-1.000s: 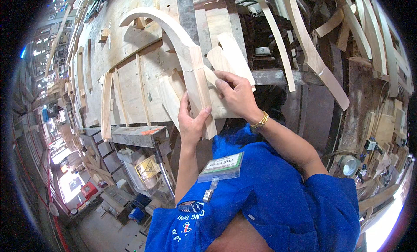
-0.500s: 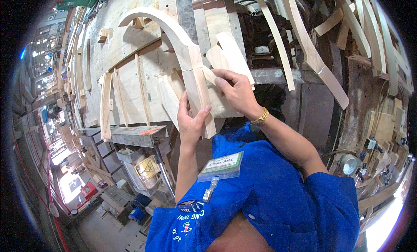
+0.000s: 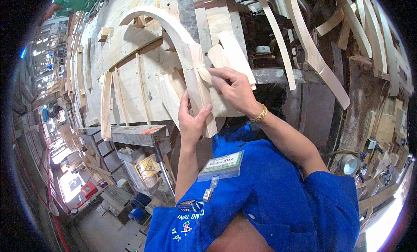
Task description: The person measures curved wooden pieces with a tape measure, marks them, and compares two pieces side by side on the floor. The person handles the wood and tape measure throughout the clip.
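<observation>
A curved pale wooden piece [image 3: 177,32] arcs over the bench, its straight lower end angled toward me. Around that lower end my left hand [image 3: 192,121] is wrapped, thumb on the near face. A thin joint line crosses the wood above the hand. My right hand [image 3: 234,89] pinches a small, flat, pale piece [image 3: 204,74] and lays it against the wood just below that line. Whether it is thin wood or folded sandpaper I cannot tell. A gold-coloured bracelet circles my right wrist.
The plywood bench top [image 3: 126,89] carries several narrow strips and a small wood block [image 3: 104,33]. Rounded offcuts [image 3: 234,54] lie beyond my right hand. Long curved wooden parts [image 3: 310,52] stand at right. A metal beam [image 3: 139,134] juts out at left. Someone in green [image 3: 69,2] is at the far left.
My right hand has brought the small flat piece leftward, from the side of the curved wood onto its face. My left hand keeps its hold. More of the person in green shows.
</observation>
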Demonstrator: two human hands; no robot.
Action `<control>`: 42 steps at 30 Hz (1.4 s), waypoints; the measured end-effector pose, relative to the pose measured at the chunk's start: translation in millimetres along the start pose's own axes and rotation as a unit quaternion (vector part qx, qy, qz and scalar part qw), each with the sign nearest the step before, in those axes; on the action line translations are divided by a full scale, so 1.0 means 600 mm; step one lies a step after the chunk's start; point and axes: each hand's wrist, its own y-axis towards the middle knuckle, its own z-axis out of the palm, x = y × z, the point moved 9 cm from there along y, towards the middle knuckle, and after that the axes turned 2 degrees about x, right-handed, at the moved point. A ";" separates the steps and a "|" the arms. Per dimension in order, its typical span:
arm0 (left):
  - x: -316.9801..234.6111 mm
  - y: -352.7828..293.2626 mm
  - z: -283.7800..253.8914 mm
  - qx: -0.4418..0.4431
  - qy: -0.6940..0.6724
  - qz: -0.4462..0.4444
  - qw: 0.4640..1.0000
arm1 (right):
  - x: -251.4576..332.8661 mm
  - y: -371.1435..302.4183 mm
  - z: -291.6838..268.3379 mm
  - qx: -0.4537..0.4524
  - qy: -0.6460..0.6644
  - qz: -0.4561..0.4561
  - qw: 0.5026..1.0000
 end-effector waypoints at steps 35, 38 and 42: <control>0.002 -0.008 -0.022 -0.046 0.038 0.061 0.996 | 0.236 0.148 0.174 0.489 -0.548 -0.365 0.572; 0.000 -0.012 -0.027 -0.070 0.069 0.085 0.992 | 0.219 0.149 0.209 0.531 -0.559 -0.351 0.532; 0.009 -0.010 -0.023 -0.051 0.030 0.091 0.994 | 0.202 0.145 0.232 0.556 -0.573 -0.343 0.495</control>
